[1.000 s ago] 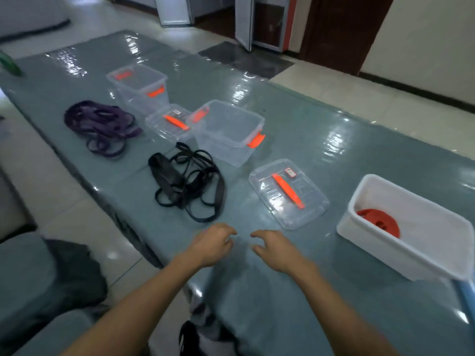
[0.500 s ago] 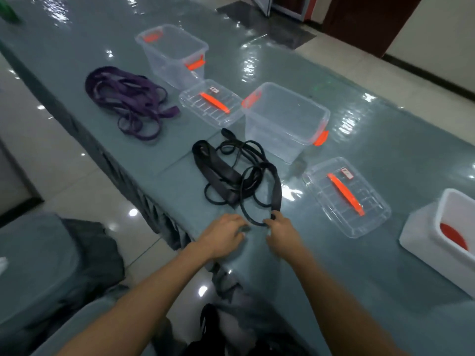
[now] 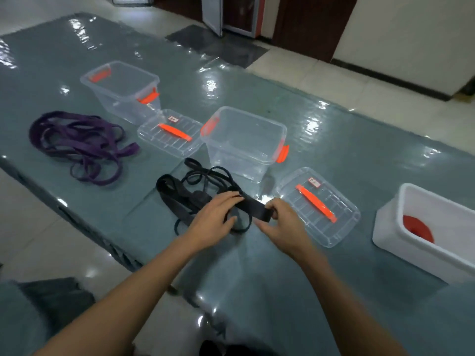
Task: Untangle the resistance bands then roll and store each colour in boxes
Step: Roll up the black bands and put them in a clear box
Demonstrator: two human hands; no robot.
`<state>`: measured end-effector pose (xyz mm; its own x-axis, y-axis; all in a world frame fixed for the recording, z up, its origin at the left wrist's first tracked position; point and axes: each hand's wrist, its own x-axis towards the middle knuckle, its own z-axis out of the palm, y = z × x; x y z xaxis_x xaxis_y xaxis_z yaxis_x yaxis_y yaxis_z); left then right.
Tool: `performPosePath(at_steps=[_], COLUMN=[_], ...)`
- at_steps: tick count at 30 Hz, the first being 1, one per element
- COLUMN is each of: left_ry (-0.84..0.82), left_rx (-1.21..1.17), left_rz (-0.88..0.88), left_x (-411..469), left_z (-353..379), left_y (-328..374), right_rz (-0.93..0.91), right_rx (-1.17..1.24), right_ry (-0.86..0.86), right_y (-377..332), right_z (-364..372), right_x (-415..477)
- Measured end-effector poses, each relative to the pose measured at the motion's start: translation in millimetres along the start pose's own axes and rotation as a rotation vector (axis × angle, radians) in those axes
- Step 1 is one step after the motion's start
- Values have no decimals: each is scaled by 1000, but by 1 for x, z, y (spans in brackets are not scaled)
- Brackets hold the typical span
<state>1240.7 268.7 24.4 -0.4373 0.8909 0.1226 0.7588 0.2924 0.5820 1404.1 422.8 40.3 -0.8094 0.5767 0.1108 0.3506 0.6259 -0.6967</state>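
A tangle of black resistance bands (image 3: 180, 194) lies near the table's front edge. My right hand (image 3: 280, 224) pinches the end of a wide black band, pulled out flat to the right. My left hand (image 3: 216, 219) rests on the same band with fingers laid over it. A pile of purple bands (image 3: 79, 145) lies further left. Behind the black bands stands a clear box (image 3: 244, 142) with orange latches, its lid (image 3: 318, 206) lying to the right. A second clear box (image 3: 123, 88) and lid (image 3: 171, 136) sit behind the purple pile.
A white tub (image 3: 401, 242) holding a rolled red band (image 3: 417, 228) stands at the right. The grey-green table (image 3: 257, 273) runs diagonally; its front edge drops to a tiled floor on the left. A doorway and wall lie beyond the far edge.
Both hands moved forward from the bare table onto the black bands. My right hand has taken hold of a wide band and drawn its end rightward; my left hand now lies on it.
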Motion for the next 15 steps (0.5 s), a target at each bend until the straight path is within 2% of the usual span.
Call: performPosePath(at_steps=[4, 9, 13, 15], left_ry=[59, 34, -111, -119], left_rx=[-4, -54, -269, -400], left_rz=[116, 212, 215, 203], left_x=[52, 100, 123, 132], left_z=[-13, -17, -17, -13], left_y=[30, 49, 60, 60], right_rz=[-64, -111, -44, -14], right_rx=[11, 26, 194, 267], right_ry=[109, 78, 166, 181], right_y=[-11, -10, -17, -24], right_z=[-51, -93, -106, -108], right_x=[32, 60, 76, 86])
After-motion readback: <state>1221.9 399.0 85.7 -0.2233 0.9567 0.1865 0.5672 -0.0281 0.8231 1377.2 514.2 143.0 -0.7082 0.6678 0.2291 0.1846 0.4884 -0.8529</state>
